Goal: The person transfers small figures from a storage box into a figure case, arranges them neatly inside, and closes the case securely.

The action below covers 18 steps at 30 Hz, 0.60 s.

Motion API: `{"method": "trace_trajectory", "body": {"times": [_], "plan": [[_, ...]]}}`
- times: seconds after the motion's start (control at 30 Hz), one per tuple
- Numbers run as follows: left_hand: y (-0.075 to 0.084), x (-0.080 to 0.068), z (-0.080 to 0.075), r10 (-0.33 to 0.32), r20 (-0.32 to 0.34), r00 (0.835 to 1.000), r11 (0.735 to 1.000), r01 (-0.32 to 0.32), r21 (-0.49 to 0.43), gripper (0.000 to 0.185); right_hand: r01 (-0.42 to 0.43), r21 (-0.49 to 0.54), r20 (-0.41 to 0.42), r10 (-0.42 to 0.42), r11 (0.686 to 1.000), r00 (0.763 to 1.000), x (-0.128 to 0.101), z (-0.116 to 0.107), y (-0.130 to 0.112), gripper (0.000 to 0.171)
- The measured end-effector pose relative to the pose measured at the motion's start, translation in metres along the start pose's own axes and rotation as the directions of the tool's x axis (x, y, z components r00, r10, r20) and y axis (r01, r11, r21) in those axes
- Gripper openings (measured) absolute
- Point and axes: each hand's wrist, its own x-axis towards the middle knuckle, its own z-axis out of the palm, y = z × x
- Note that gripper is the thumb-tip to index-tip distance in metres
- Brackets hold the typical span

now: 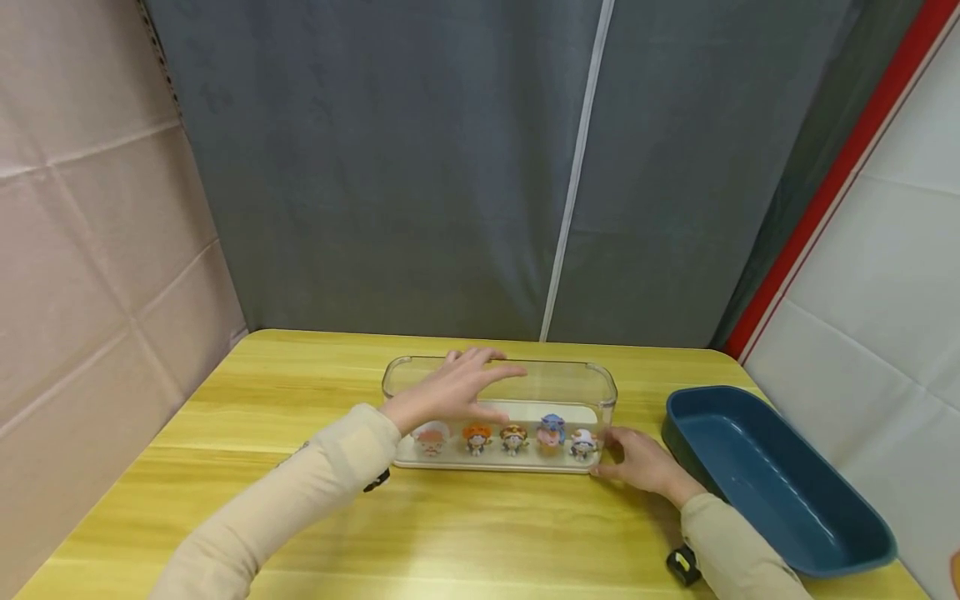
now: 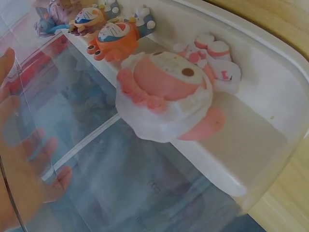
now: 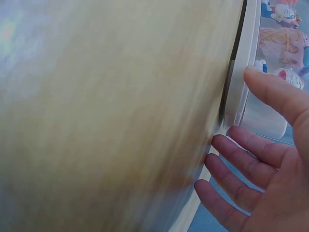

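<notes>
A clear plastic cover (image 1: 570, 385) sits over a white base (image 1: 495, 463) that carries a row of several small figurines. They run from a pink-and-white one (image 1: 431, 437) to a blue one (image 1: 552, 429). My left hand (image 1: 459, 387) lies spread on top of the cover's left half, fingers straight. Through the cover, the left wrist view shows the hand (image 2: 21, 169), with the pink-and-white figurine (image 2: 164, 96) and an orange one (image 2: 113, 36) inside. My right hand (image 1: 633, 460) touches the base's right end. Its thumb rests on the white rim (image 3: 241, 58) with the fingers (image 3: 251, 145) relaxed below.
The case stands mid-table on a yellow wooden table (image 1: 225, 433). A dark blue oblong tray (image 1: 772, 487), holding nothing, lies to the right of my right hand near the table's right edge. A grey curtain hangs behind and panels close both sides.
</notes>
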Motion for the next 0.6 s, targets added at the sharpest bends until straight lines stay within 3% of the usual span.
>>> {"method": "trace_trajectory", "body": {"times": [0.23,0.3,0.37,0.47,0.6], "plan": [[0.001,0.001,-0.002,-0.018,0.003,1.000,1.000,0.018,0.011,0.066,0.015,0.004,0.007,-0.015,1.000,1.000,0.000,0.000,0.000,0.041],[0.000,0.000,-0.004,-0.031,-0.034,0.999,0.999,0.031,-0.008,0.064,0.015,0.002,0.021,-0.015,1.000,1.000,0.000,-0.001,-0.001,0.042],[-0.002,-0.001,-0.008,-0.040,-0.112,0.993,0.999,0.037,-0.033,0.063,0.007,0.002,0.037,-0.007,1.000,0.999,0.001,-0.003,-0.002,0.043],[-0.008,-0.007,-0.019,-0.061,-0.274,0.960,0.996,0.041,-0.081,0.061,-0.016,0.013,0.054,0.015,1.000,0.998,0.001,-0.010,-0.004,0.047],[-0.020,-0.024,-0.034,-0.124,-0.437,0.891,0.990,0.083,-0.111,0.055,-0.030,0.014,0.038,0.029,0.999,0.999,0.000,-0.024,-0.008,0.050]]}}
